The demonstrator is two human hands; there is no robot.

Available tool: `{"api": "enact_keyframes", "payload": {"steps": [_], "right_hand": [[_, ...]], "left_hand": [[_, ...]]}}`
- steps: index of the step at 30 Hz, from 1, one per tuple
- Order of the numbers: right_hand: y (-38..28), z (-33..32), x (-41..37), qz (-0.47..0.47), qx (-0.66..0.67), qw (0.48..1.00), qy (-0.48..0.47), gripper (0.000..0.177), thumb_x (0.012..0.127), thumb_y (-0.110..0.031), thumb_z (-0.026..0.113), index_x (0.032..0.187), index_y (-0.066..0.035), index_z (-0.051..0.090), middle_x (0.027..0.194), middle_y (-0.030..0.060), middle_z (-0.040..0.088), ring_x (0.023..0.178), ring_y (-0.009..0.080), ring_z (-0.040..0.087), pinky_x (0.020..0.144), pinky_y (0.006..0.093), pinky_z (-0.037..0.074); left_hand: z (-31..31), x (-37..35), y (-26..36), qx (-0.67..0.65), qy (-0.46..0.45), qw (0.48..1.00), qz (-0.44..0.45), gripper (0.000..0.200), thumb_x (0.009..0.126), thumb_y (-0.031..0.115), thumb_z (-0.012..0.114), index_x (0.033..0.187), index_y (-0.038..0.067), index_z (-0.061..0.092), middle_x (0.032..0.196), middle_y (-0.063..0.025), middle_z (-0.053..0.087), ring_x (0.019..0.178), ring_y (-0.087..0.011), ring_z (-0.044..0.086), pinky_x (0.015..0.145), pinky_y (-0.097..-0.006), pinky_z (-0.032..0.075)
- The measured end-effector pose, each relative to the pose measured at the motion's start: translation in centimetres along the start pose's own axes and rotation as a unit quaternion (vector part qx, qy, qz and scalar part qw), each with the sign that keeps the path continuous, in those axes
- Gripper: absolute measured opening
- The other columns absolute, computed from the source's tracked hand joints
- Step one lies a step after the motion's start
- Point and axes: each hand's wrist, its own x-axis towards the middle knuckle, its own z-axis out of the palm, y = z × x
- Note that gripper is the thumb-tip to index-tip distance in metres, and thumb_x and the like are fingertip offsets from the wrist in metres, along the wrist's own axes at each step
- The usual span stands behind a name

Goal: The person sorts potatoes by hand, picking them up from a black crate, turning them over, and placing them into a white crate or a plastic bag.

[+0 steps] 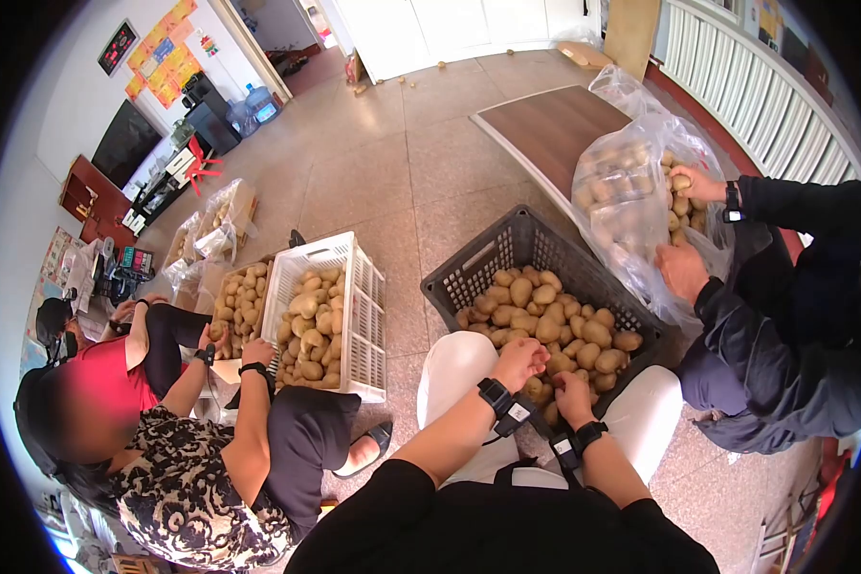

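My left hand (523, 363) hovers low over the near side of a black plastic crate (461, 251), its fingers loosely bent and apart. I see no potato in its grasp. Close to it on the right, my right hand (574, 399) is curled in among the potatoes at the crate's near edge. Its fingertips are partly hidden, so what they hold cannot be made out. Brown potatoes (547, 330) fill much of the crate, which lies tilted between my knees. Both my wrists carry black straps with small devices.
On the right, a person's hands (684, 273) handle potatoes in a clear plastic bag (622, 206) beside a brown board (555, 124). To the left, a white crate (368, 316) of potatoes stands by two seated people, one reaching into a box of potatoes (242, 301).
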Motion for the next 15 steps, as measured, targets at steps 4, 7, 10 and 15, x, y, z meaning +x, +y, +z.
{"api": "enact_keyframes", "payload": {"steps": [4, 7, 10, 15], "right_hand": [[-0.8, -0.5, -0.7, -0.003, -0.202, 0.969, -0.141, 0.025, 0.064, -0.011, 0.056, 0.088, -0.005, 0.057, 0.083, 0.0144, 0.058, 0.085, 0.0298, 0.055, 0.074, 0.0375, 0.044], [-1.0, -0.4, -1.1, 0.047, -0.267, 0.934, -0.234, 0.033, 0.064, -0.021, 0.057, 0.094, -0.008, 0.056, 0.092, 0.0135, 0.055, 0.091, 0.0296, 0.053, 0.078, 0.0381, 0.043], [-0.5, -0.3, -0.8, 0.068, -0.289, 0.916, -0.269, 0.04, 0.064, -0.026, 0.057, 0.1, -0.01, 0.053, 0.101, 0.0122, 0.051, 0.095, 0.0293, 0.051, 0.079, 0.0377, 0.042], [-0.5, -0.8, -0.6, 0.051, -0.306, 0.896, -0.319, 0.043, 0.065, -0.028, 0.056, 0.106, -0.015, 0.051, 0.105, 0.0108, 0.049, 0.097, 0.0292, 0.049, 0.08, 0.0377, 0.042]], "left_hand": [[0.2, -0.1, 0.1, 0.004, 0.003, 1.0, -0.01, 0.009, 0.082, 0.012, 0.047, 0.088, 0.006, 0.044, 0.083, -0.0076, 0.054, 0.074, -0.0167, 0.055, 0.06, -0.029, 0.045], [0.4, -0.4, 0.3, 0.005, 0.007, 1.0, -0.015, 0.01, 0.082, 0.012, 0.047, 0.089, 0.005, 0.043, 0.083, -0.0076, 0.054, 0.074, -0.0166, 0.054, 0.059, -0.0286, 0.045], [0.5, -0.5, 0.4, 0.009, 0.009, 1.0, -0.016, 0.011, 0.082, 0.012, 0.048, 0.089, 0.005, 0.043, 0.083, -0.0075, 0.054, 0.074, -0.0165, 0.054, 0.059, -0.0281, 0.044], [0.5, -0.3, 0.4, 0.009, 0.007, 1.0, -0.016, 0.01, 0.082, 0.012, 0.047, 0.089, 0.005, 0.043, 0.083, -0.0074, 0.054, 0.074, -0.0165, 0.054, 0.058, -0.0277, 0.044]]}}
